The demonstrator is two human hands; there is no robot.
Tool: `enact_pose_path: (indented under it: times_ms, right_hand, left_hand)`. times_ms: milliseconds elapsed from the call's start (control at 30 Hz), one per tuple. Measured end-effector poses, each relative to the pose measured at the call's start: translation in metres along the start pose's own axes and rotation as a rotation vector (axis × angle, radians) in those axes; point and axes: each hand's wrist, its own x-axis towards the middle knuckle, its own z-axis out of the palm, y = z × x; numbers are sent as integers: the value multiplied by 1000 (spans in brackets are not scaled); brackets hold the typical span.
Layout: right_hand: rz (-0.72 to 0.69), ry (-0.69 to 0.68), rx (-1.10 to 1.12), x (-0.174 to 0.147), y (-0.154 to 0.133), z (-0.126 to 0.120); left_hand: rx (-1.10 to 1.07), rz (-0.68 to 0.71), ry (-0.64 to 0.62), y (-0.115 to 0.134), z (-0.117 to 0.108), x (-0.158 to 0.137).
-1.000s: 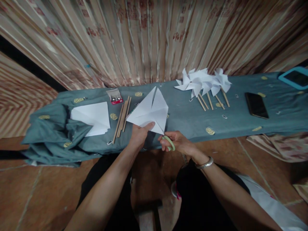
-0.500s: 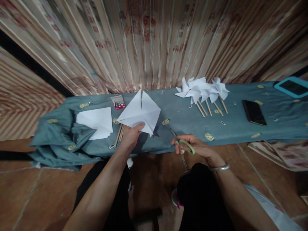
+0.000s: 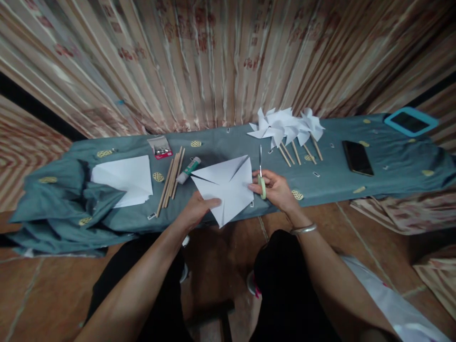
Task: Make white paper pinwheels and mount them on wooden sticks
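A square sheet of white paper (image 3: 231,185) with slits cut in from its corners is held over the front of the bench. My left hand (image 3: 199,209) is closed on its lower left edge, thumb on top. Scissors (image 3: 262,185) with pale green handles sit in my right hand (image 3: 278,190), blades pointing away from me. The thumb and a finger of that hand also meet the paper's right edge. Behind the sheet, to its left, lies a glue stick (image 3: 189,170), beside several wooden sticks (image 3: 170,183).
On the green-grey cloth (image 3: 228,142) are a paper stack (image 3: 123,180) partly under bunched fabric, an open small red box (image 3: 161,148) of metal bits, several white pinwheels (image 3: 285,127) on sticks, a black phone (image 3: 357,157) and a blue-framed tablet (image 3: 411,122). A curtain (image 3: 199,61) hangs behind.
The paper has turned and moved right, uncovering the glue stick and wooden sticks. My right hand has come up to the paper's edge, and the scissors now point straight away from me.
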Motion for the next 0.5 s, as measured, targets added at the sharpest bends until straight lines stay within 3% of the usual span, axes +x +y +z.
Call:
enact_pose_path:
  times_ms: [167, 333, 500]
  right_hand:
    - [73, -85, 63, 1, 1, 7]
    - [97, 54, 136, 5, 5, 16]
    - [48, 162, 131, 8, 14, 28]
  left_hand:
    - [-64, -13, 43, 5, 4, -2]
    - [-274, -8, -65, 15, 4, 0]
    - [-264, 39, -110, 13, 6, 0]
